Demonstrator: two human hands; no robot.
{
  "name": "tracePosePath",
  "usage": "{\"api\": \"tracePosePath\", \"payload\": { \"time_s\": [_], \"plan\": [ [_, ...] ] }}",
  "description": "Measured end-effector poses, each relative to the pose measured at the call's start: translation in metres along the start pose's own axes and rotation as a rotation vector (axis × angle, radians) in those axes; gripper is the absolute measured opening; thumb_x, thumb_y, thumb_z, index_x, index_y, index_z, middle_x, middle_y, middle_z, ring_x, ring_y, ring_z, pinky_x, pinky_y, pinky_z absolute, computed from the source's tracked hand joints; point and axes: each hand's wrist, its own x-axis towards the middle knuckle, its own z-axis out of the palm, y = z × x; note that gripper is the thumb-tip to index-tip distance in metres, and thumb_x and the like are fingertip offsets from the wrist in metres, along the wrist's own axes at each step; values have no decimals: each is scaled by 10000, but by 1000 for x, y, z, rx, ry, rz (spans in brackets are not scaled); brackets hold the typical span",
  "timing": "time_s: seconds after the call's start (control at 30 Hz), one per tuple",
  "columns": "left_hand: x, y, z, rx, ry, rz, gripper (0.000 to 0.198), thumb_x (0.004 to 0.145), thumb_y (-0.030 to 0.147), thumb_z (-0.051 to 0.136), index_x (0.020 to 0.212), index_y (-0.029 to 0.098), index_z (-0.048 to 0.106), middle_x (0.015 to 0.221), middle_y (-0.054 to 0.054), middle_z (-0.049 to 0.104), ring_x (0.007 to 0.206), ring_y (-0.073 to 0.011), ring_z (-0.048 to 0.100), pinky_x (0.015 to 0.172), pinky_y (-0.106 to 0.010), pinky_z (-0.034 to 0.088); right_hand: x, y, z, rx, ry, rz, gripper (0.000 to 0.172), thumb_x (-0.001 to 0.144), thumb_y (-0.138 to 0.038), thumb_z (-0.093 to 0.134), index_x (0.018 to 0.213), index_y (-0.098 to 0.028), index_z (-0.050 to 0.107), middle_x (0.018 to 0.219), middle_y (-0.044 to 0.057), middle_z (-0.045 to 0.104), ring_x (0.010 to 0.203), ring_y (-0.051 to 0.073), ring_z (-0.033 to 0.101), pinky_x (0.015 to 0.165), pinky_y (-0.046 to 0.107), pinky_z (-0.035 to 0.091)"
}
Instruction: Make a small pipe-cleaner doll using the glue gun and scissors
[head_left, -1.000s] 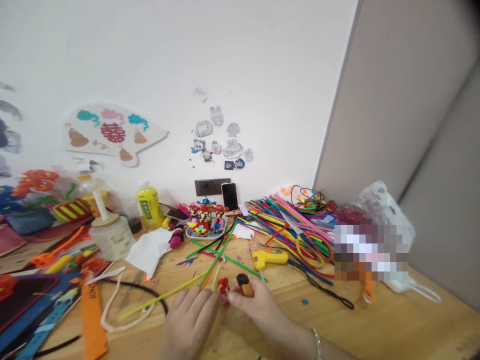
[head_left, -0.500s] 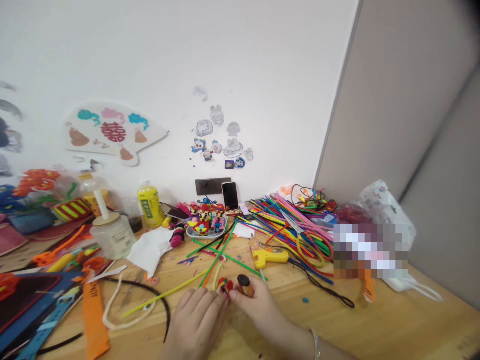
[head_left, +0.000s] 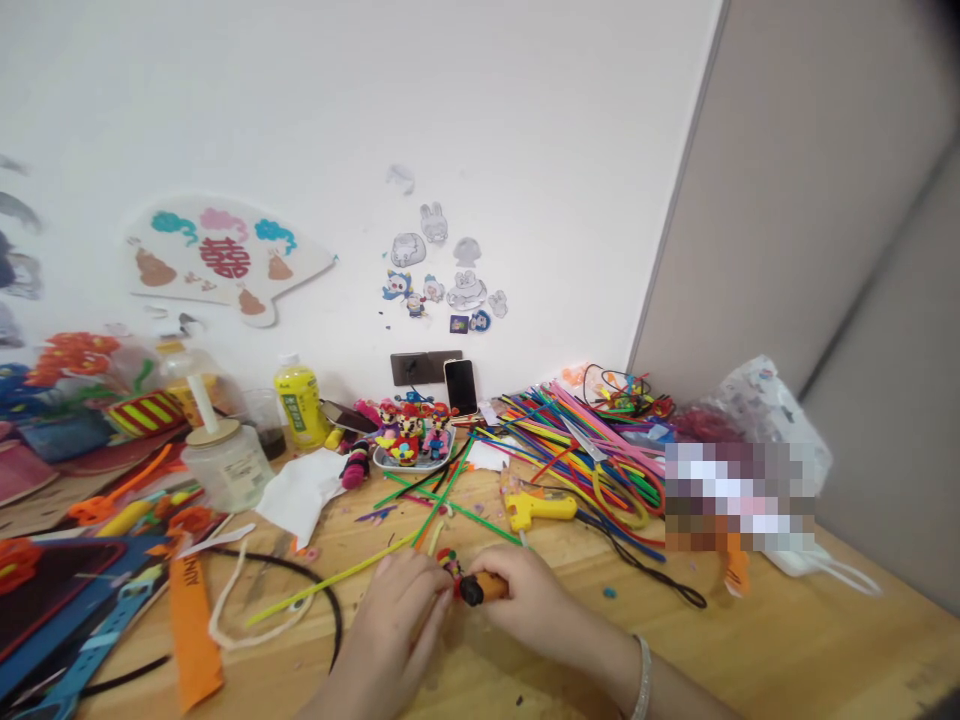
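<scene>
My left hand [head_left: 401, 620] is low in the middle, fingers closed on a small red, multicoloured fuzzy piece [head_left: 449, 562] that is mostly hidden by my fingers. To its right, my right hand [head_left: 525, 600] grips an orange-brown tool handle with a black end [head_left: 484, 588]; its working part does not show. The handle's black end points left and towards me, right beside the small piece. Just beyond my hands, green and yellow pipe cleaners [head_left: 442, 500] lie on the wooden table [head_left: 675, 650]. A yellow glue gun [head_left: 541, 510] lies past my right hand.
A white tray [head_left: 412, 465] holds several small figures. Scissors [head_left: 585, 440] rest on a heap of coloured pipe cleaners [head_left: 525, 425]. A glass jar [head_left: 225, 475], a yellow bottle [head_left: 300, 405] and a phone [head_left: 460, 388] stand towards the wall. An orange strip [head_left: 195, 635] lies left.
The tool handle in my right hand has tipped over from nearly upright to pointing left and towards me. My left hand has turned slightly, and the small piece is a little lower.
</scene>
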Motion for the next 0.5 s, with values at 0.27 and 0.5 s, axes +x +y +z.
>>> {"api": "tracePosePath", "payload": {
  "time_s": [0.27,0.5],
  "plan": [
    [-3,-2,0,-77,-119,-70,117,845,162,458,914,218,535,831,-50,607,791,-204,548,717,-327,425,0,3,-3,-24,-70,-50,61,681,-143,588,634,-180,577,598,-58,467,595,107,437,538,200,277],
    [-3,-3,2,-164,-166,-193,150,875,203,393,791,202,518,779,-43,587,756,-193,536,706,-321,427,1,4,-4,135,-49,51,37,703,-185,604,681,-171,578,643,-53,454,624,110,410,560,201,290]
  ]
}}
